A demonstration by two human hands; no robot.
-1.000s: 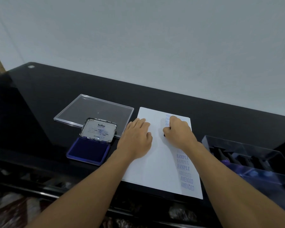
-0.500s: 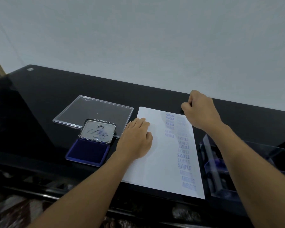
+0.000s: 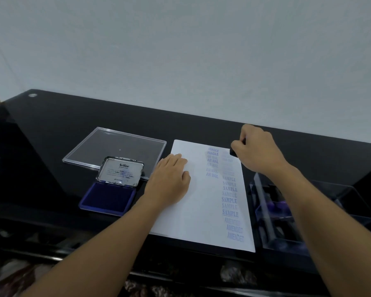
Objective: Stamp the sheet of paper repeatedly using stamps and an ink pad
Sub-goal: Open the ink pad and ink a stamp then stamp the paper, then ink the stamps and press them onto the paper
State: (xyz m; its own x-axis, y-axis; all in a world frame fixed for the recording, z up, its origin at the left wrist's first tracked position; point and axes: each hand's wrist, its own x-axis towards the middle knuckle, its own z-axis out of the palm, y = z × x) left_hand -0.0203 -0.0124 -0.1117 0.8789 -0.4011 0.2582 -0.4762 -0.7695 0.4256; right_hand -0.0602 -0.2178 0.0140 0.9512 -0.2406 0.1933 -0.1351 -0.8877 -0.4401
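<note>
Sheet of paper [image 3: 193, 211] mid-table [image 3: 73, 116], ink pad [image 3: 107, 199] to its left, tray [image 3: 276, 211] to its right.
A box lid [image 3: 116, 146] lies behind the ink pad; the left hand [image 3: 169, 181] rests on the sheet's left side, the right hand [image 3: 259, 151] holds a stamp [image 3: 233, 152] at its far right corner.

Single head-worn view, looking forward and down (wide-angle), close over black desk [image 3: 73, 129], wall beyond

Dim, flat, bluish light with soft shadows. The glossy black table [image 3: 51, 129] carries a weak sheen under the pale wall [image 3: 180, 50]. Wide-angle bend curves the table's far edge; the lower corners blur, and the stamped words on the paper [image 3: 193, 211] look soft
</note>
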